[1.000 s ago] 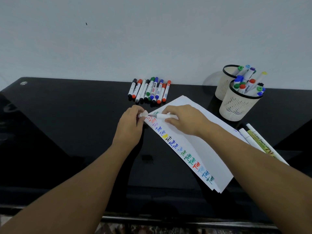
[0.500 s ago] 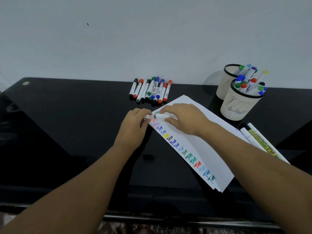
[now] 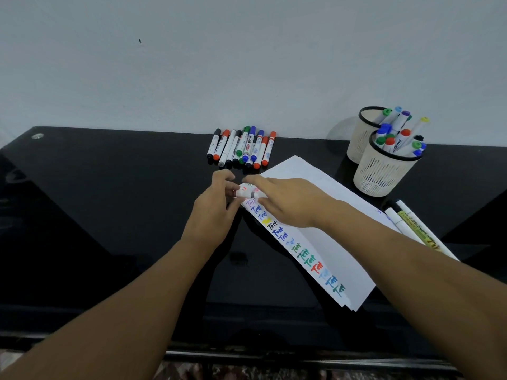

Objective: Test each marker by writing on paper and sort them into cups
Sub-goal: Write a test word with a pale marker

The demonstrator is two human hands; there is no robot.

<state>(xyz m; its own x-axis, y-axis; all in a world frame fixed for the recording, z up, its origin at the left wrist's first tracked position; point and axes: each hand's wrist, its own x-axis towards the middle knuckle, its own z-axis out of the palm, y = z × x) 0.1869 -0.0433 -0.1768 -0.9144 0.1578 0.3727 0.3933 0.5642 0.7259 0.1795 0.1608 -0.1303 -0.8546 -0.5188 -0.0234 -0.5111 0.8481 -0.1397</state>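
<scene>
Both hands meet over the paper's (image 3: pixel 329 229) top corner, the left hand (image 3: pixel 216 207) and right hand (image 3: pixel 285 200) each with fingers pinched on a white marker (image 3: pixel 248 193), its cap seemingly on, cups (image 3: pixel 384 171) beyond.

- The paper (image 3: pixel 326 215) carries the handwritten word "Test" repeated in a column along its left edge, in red, blue, black, green and light blue ink; one entry is a yellow blot that cannot be read.
- A green-labelled marker (image 3: pixel 419 231) lying right of the paper bears the word "PERMANENT"; the rest of its label is too blurred to read.
- The markers in the row (image 3: pixel 241 148) behind the paper carry printed barrel labels; none can be read reliably.
- A marker in the front cup (image 3: pixel 384 171) shows dark lettering, which is illegible.
</scene>
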